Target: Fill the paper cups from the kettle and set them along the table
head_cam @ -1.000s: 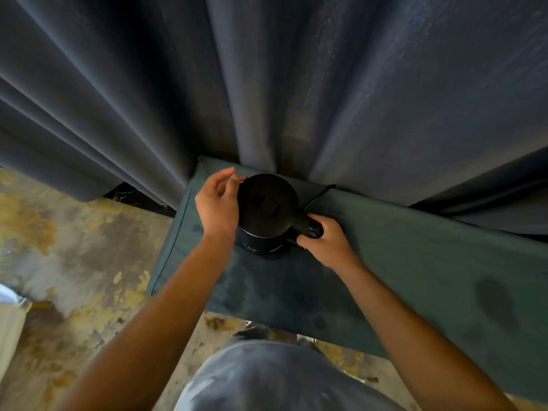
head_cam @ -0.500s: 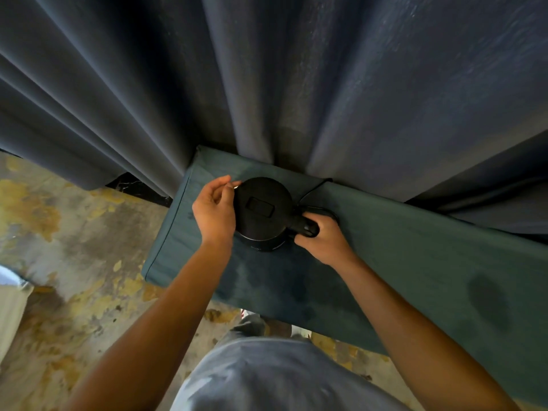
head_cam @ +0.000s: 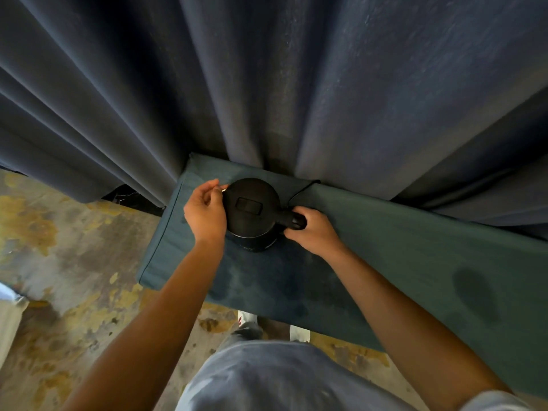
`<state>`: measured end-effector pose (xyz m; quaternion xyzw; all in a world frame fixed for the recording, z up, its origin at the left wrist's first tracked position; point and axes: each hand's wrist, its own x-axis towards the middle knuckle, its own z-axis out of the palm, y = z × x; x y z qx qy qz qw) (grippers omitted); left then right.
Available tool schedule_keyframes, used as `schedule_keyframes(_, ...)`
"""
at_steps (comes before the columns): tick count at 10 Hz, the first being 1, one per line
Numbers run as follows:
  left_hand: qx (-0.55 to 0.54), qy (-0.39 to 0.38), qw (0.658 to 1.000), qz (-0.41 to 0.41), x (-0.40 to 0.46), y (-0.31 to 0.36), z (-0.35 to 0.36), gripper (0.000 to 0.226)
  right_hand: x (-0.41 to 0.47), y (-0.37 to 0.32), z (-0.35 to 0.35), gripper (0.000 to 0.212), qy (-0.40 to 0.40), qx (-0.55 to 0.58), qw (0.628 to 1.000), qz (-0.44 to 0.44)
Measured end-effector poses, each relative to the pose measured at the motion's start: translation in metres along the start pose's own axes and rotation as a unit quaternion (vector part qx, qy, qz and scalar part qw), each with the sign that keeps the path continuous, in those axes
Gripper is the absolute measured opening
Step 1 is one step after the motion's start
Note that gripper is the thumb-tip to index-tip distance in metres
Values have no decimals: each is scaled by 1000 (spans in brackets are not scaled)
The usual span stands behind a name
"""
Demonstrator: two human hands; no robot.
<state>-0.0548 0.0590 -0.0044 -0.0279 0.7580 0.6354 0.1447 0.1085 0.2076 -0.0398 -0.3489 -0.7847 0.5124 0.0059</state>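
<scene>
Black kettle [head_cam: 252, 213] is seen standing upright on the desk [head_cam: 415, 262], near its left end, close to the back edge. The desk is covered in dark teal cloth.

Right hand [head_cam: 314, 231] is wrapped round the kettle handle [head_cam: 292, 219] on the kettle's right side, fingers curled on it. Left hand [head_cam: 204, 212] is set against the kettle's left flank, fingers curled; thumb and forefinger are pinched at the lid rim by the spout side. Whether something small is held in that pinch cannot be told. The lid is seen closed, with a rectangular button [head_cam: 249, 206] at its centre.

A black cord [head_cam: 299, 189] is run from behind the kettle toward the back edge and is lost under the curtain [head_cam: 296, 84]. The heavy blue-grey curtain hangs in folds directly behind the kettle, its hem resting on the desk's back edge, so room behind the kettle is tight.

A dark round stain [head_cam: 474, 292] is seen on the cloth well to the right of the kettle, and a darker damp-looking patch [head_cam: 281, 280] on the cloth in front of it.

Mottled grey-yellow floor [head_cam: 59, 247] is seen left of the desk. A pale object [head_cam: 10, 315] is cut off at the left frame edge; what it is cannot be told. Shoes [head_cam: 247, 317] are seen below the desk's front edge, and a grey shirt [head_cam: 281, 381] at the bottom.
</scene>
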Motion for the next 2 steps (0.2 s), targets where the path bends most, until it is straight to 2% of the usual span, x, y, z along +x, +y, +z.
schedule_keyframes(1, 47, -10, 999, 25, -7, 9, -2, 21, -11, -1, -8, 23, 18, -12, 1000, -6)
schedule_keyframes(2, 111, -2, 990, 90, -8, 23, -7, 23, -23, -8, -25, 31, 25, 9, 1000, -11)
